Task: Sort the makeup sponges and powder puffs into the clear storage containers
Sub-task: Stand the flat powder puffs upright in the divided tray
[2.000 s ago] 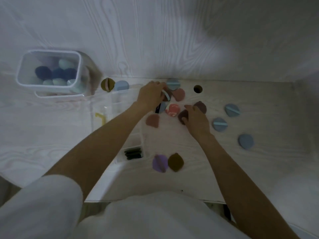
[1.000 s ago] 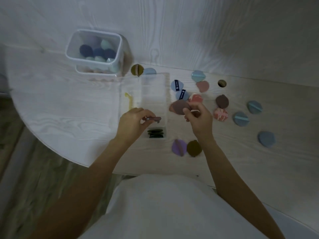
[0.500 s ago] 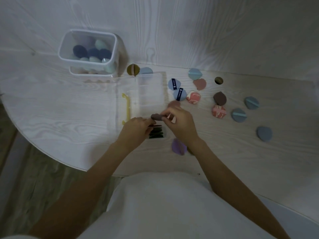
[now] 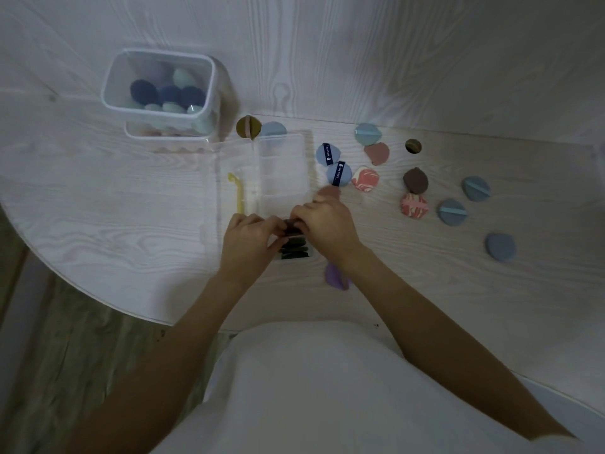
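Observation:
My left hand [image 4: 250, 235] and my right hand [image 4: 327, 224] meet over the near end of a clear flat compartment box [image 4: 281, 168]. Together they pinch a dark brown powder puff [image 4: 292, 226] just above the nearest compartment, where several dark puffs [image 4: 294, 249] stand stacked on edge. A pink puff [image 4: 329, 192] lies behind my right hand. A purple puff [image 4: 335, 276] peeks out under my right wrist. Loose puffs in blue, pink and brown lie scattered to the right, among them a marbled pink one [image 4: 365, 179].
A tall clear container [image 4: 160, 93] with blue and mint sponges stands at the back left. A yellow latch [image 4: 240, 193] sits on the box's open lid. Olive [image 4: 248, 126] and blue puffs lie behind the box. The table's curved edge runs at the left.
My right hand has closed in on my left hand over the box's near compartment. The brown puff has sunk lower between the two hands, toward the stacked dark puffs.

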`<state>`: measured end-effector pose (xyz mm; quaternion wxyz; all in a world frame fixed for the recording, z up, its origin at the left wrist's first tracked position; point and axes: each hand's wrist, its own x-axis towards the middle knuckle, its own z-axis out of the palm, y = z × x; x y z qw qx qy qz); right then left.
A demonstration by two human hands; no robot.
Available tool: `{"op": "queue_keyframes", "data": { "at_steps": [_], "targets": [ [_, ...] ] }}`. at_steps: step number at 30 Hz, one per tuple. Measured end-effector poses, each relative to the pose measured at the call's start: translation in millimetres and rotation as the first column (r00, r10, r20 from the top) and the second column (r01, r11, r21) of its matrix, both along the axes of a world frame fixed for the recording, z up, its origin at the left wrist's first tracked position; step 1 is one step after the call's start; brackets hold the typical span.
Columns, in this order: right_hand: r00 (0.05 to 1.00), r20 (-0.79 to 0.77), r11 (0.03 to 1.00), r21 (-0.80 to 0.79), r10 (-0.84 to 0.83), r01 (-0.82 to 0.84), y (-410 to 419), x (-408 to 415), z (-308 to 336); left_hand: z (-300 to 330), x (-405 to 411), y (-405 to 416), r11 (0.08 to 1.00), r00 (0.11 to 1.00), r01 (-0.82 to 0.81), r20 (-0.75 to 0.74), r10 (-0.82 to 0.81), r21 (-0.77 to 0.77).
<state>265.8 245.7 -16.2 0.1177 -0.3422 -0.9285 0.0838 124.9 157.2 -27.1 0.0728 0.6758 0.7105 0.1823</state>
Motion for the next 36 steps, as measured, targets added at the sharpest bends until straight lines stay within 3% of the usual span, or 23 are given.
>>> {"op": "queue_keyframes", "data": {
  "at_steps": [4, 8, 13, 16, 19, 22, 26, 28, 32, 36],
  "targets": [
    [0.996, 0.087, 0.999, -0.048, 0.029, -0.025, -4.8, 0.3, -9.4, -0.7, 2.2, -1.2, 1.0, 1.0, 0.002, -0.005, -0.002, 0.01],
    [0.997, -0.011, 0.984, -0.163, 0.072, -0.073, 2.3, 6.0, -12.5, -4.4, 2.6, -2.1, 0.999, 0.997, 0.029, -0.076, -0.026, 0.036],
    [0.954, -0.275, 0.956, -0.293, -0.115, 0.031, 1.9, 33.1, -14.1, -5.3, 8.3, 3.0, 0.996, 0.993, 0.076, -0.096, -0.071, 0.047],
    [0.84, -0.396, 0.922, -0.267, -0.371, 0.281, 11.2, 68.3, -14.6, -7.1, 14.9, 10.6, 0.994, 0.992, 0.091, -0.094, -0.086, 0.06],
    [0.79, -0.244, 0.824, -0.248, -0.562, 0.51, 39.5, 104.9, -18.7, -8.2, 23.4, 18.7, 0.993, 0.99, 0.106, -0.1, -0.1, 0.055],
    [0.753, -0.026, 0.735, -0.243, -0.657, 0.633, 76.7, 124.9, -23.4, -7.2, 30.6, 26.8, 0.993, 0.99, 0.11, -0.092, -0.107, 0.035],
    [0.734, 0.25, 0.701, -0.22, -0.631, 0.678, 106.1, 131.6, -32.6, -6.3, 32.1, 31.0, 0.994, 0.991, 0.111, -0.071, -0.11, 0.004],
    [0.733, 0.27, 0.713, -0.188, -0.624, 0.676, 111.1, 133.2, -36.4, -4.7, 32.3, 31.8, 0.994, 0.992, 0.107, -0.064, -0.106, 0.0],
    [0.736, 0.02, 0.732, -0.097, -0.676, 0.675, 100.7, 128.3, -24.0, -2.6, 31.7, 32.4, 0.995, 0.994, 0.096, -0.056, -0.094, 0.027],
    [0.737, -0.331, 0.801, -0.361, -0.589, 0.478, 58.0, 102.7, 11.3, -1.3, 33.4, 31.0, 0.998, 0.997, 0.06, -0.041, -0.059, 0.012]
  ]
}}
